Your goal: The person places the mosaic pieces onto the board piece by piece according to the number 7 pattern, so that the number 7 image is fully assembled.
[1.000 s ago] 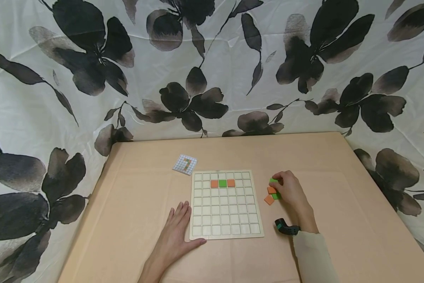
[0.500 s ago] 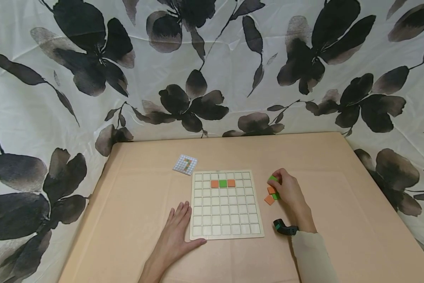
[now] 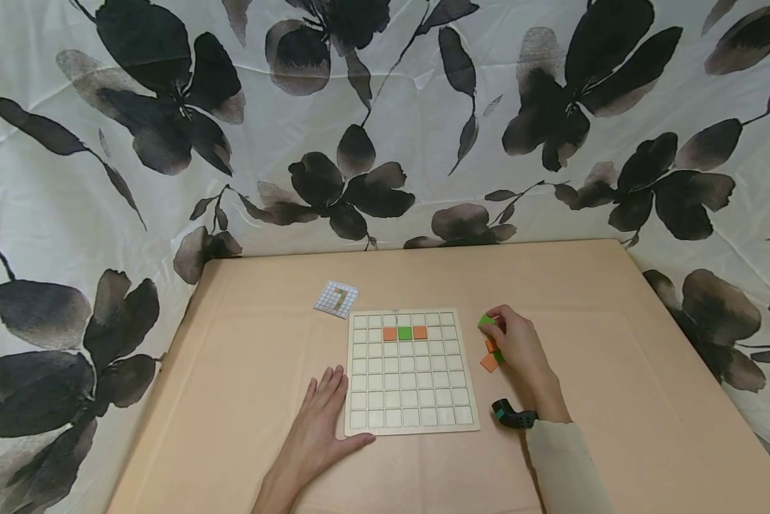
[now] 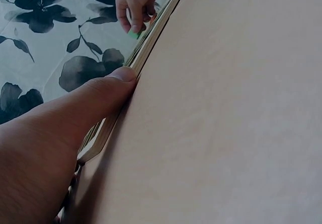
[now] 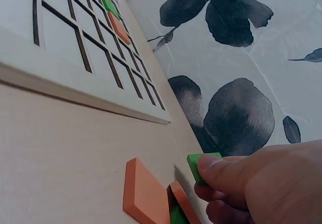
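My right hand [image 3: 520, 343] pinches a green square tile [image 3: 486, 321] between thumb and fingers, just right of the white grid board [image 3: 411, 422]. In the right wrist view the green tile [image 5: 195, 167] is raised above the table, its edge under my thumb. Below that hand lie loose tiles: an orange one [image 3: 489, 363], a second orange one and a green one partly behind the fingers. My left hand [image 3: 321, 421] rests at the board's lower left corner, fingers straight along the left side, thumb [image 4: 113, 83] on the front edge. Orange, green, orange tiles [image 3: 405, 333] sit in a row on the board.
A small card [image 3: 336, 298] with a printed coloured grid pattern lies behind the board's upper left corner. A black band with a device [image 3: 513, 415] is on the right wrist. Floral cloth [image 3: 359, 107] hangs behind the tan table [image 3: 231, 385].
My right hand has shifted slightly left with the green tile, away from the loose tiles and towards the board. The left hand and board stay in place.
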A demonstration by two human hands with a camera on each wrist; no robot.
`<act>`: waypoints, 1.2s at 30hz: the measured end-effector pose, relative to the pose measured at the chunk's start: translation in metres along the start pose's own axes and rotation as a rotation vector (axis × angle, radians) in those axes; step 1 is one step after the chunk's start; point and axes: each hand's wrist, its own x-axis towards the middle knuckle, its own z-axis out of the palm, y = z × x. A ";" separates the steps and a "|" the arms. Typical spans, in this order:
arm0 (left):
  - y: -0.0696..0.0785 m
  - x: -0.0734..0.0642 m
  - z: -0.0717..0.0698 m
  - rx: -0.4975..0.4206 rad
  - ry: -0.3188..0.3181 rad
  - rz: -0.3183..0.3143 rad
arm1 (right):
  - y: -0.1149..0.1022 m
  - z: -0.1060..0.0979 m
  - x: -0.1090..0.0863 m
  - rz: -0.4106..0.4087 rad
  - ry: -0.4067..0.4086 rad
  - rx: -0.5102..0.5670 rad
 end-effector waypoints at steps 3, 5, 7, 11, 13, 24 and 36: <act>0.000 0.000 0.000 0.001 0.001 0.002 | -0.003 -0.001 -0.001 -0.026 0.007 -0.004; 0.001 0.000 -0.001 -0.002 -0.003 0.000 | -0.006 -0.001 -0.001 -0.041 0.010 0.001; 0.001 0.000 -0.001 -0.009 -0.013 -0.010 | -0.008 0.000 0.000 -0.053 0.006 0.009; 0.001 0.000 -0.002 -0.026 -0.041 -0.030 | -0.011 0.002 0.000 -0.049 -0.008 0.017; 0.001 0.000 -0.002 -0.028 -0.051 -0.036 | -0.012 0.002 0.001 -0.054 -0.014 0.015; 0.001 0.000 0.000 -0.013 -0.002 -0.004 | -0.025 0.007 -0.002 -0.054 -0.028 0.016; 0.001 0.001 -0.001 -0.017 -0.022 -0.021 | -0.035 0.015 -0.002 -0.054 -0.045 0.019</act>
